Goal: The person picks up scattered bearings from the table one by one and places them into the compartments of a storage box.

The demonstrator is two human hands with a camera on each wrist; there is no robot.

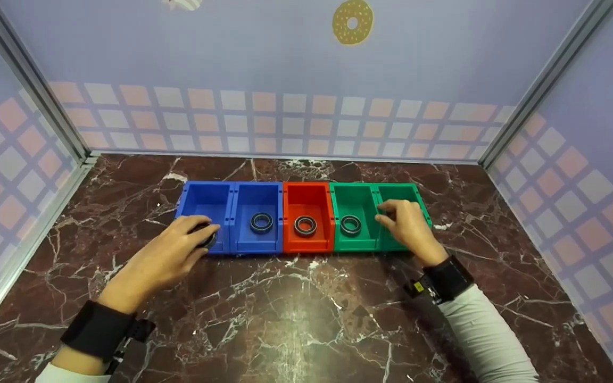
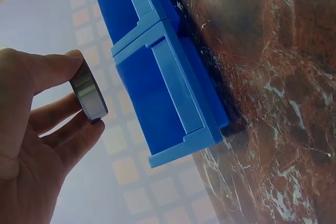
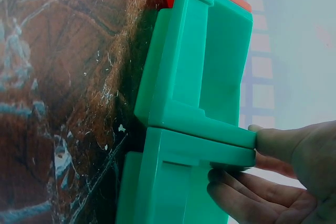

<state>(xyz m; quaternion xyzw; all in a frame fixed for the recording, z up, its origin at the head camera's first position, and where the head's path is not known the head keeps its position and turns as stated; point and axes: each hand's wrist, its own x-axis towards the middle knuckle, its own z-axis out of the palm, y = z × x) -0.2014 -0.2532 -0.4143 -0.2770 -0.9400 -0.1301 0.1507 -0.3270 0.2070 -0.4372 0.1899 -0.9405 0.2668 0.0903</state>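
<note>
Between thumb and fingers, my left hand (image 1: 171, 250) pinches a ball bearing (image 2: 89, 92), a dark ring with a shiny metal rim. It is held tilted above the leftmost blue bin (image 1: 206, 192). My right hand (image 1: 412, 226) is at the adjoining walls of the two green bins (image 3: 202, 136). In the right wrist view its thumb (image 3: 262, 135) lies on one side of these walls and its fingers (image 3: 241, 190) on the other. Single bearings lie flat in the second blue bin (image 1: 261, 223), the red bin (image 1: 305, 226) and the left green bin (image 1: 350, 225).
The bins stand side by side in one row on a dark red marble-patterned table (image 1: 296, 308). Behind them rises a lilac wall (image 1: 264, 58) with pink and white squares. Side panels (image 1: 594, 133) stand at left and right, with metal posts in the corners.
</note>
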